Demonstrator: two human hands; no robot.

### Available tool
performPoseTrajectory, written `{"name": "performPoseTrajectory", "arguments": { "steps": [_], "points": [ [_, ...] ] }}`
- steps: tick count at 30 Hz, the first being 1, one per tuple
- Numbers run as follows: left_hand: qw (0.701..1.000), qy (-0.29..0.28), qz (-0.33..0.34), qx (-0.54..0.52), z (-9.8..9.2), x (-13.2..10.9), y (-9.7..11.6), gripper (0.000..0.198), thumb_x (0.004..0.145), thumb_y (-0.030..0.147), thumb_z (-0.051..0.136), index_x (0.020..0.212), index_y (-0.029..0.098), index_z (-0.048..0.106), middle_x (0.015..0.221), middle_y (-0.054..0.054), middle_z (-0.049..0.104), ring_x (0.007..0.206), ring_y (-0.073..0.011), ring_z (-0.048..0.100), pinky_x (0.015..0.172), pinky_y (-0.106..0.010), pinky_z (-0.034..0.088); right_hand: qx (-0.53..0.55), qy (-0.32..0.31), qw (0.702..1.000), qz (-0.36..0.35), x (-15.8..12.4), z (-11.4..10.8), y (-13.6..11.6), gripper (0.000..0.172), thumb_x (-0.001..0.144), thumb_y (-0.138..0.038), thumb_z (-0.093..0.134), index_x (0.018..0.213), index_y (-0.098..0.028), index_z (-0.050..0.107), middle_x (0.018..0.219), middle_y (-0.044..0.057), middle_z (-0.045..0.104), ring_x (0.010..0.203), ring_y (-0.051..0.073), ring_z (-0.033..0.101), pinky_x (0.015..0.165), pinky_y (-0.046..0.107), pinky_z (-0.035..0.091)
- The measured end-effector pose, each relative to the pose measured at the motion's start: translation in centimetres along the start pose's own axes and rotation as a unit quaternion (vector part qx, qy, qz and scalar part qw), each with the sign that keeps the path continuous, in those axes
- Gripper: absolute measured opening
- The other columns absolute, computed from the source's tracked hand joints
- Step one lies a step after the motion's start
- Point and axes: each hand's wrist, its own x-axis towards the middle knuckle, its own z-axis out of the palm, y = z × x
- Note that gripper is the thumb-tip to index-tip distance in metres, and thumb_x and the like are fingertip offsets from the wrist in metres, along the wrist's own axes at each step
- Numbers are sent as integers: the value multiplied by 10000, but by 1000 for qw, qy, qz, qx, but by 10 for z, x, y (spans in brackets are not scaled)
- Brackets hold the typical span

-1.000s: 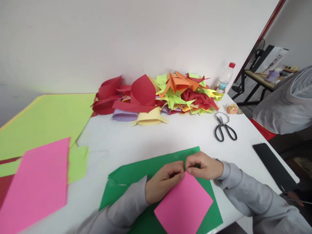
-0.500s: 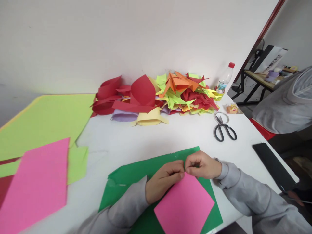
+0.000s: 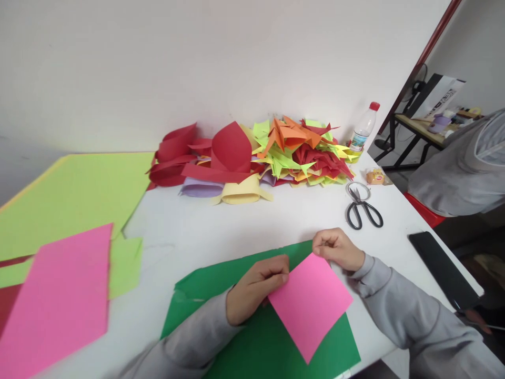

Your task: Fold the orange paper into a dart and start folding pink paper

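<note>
White table point(image 3: 213, 226) against a pale wall point(image 3: 197, 63).
Dark-red trim point(image 3: 430, 41) edges that wall at right; past the table, a red seat point(image 3: 426, 210) and, before a grey wall point(image 3: 483, 58), a wood-topped desk point(image 3: 418, 125).

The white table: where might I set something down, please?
Bare tabletop lies between the paper pile and green sheet, from lime sheets to scissors, and between scissors and black slab. It is crowded along the wall and over the green sheet, where the left hand and right hand hold the pink square.
</note>
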Motion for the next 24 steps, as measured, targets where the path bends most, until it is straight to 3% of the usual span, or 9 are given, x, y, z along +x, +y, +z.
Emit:
{"name": "performPoseTrajectory", "arguments": {
  "steps": [6, 11, 14, 19, 24],
  "points": [
    [999, 11, -3, -32, -4, 1, -5, 315, 792, 382, 541, 569, 181, 446, 633, 33, 383, 507, -99, 364, 448, -241, 268, 41, 21, 999, 6, 3, -4, 2, 233, 698, -339, 684, 619, -151, 572, 454, -63, 475, 388, 53, 361, 399, 186, 255],
    [996, 66, 31, -56, -10, -4, -10, 319, 794, 300, 519, 506, 173, 470, 553, 21, 424, 464, -95, 374, 426, -250, 240, 143, 158, 977, -34, 6, -22, -1, 191, 628, -259, 690, 558, -162, 541, 462, -62, 473, 405, 51, 352, 406, 183, 243],
    [987, 113, 53, -105, -12, -5, -12, 302, 783, 267, 514, 501, 179, 455, 529, 24, 420, 443, -93, 366, 405, -250, 223, 169, 181, 968, -42, 7, -35, -3, 206, 629, -260, 663, 538, -174, 500, 450, -72, 437, 397, 49, 331, 399, 179, 233],
    [978, 120, 35, -166, -6, -1, -10, 294, 809, 352, 513, 569, 190, 461, 548, 28, 444, 445, -106, 387, 398, -244, 259, 165, 121, 979, -1, 6, -17, 1, 211, 620, -284, 705, 563, -156, 548, 451, -55, 472, 395, 57, 357, 390, 185, 237],
    [998, 33, 33, -30, 0, 1, -3, 294, 821, 401, 568, 644, 166, 565, 664, 10, 481, 611, -128, 448, 577, -266, 351, 96, -5, 995, 34, 2, 16, 2, 264, 685, -341, 736, 619, -142, 575, 491, -64, 486, 437, 43, 376, 420, 174, 273]
  ]
}}
